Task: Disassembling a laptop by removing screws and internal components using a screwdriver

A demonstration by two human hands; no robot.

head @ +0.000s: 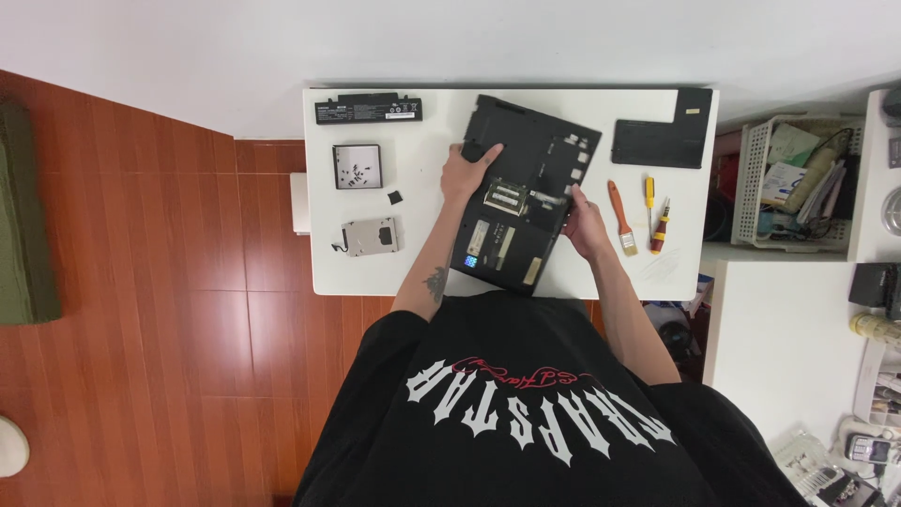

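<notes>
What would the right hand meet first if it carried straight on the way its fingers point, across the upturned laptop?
The right hand points up and leftward over the laptop. It would probably meet the open memory bay first, then the left hand; height above the laptop is unclear.

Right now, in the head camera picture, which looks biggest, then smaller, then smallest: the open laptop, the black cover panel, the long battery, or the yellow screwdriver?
1. Open laptop, under both hands.
2. Black cover panel.
3. Long battery.
4. Yellow screwdriver, clearly the smallest.
All lie on the same white table, so nearness does not change the order.
</notes>
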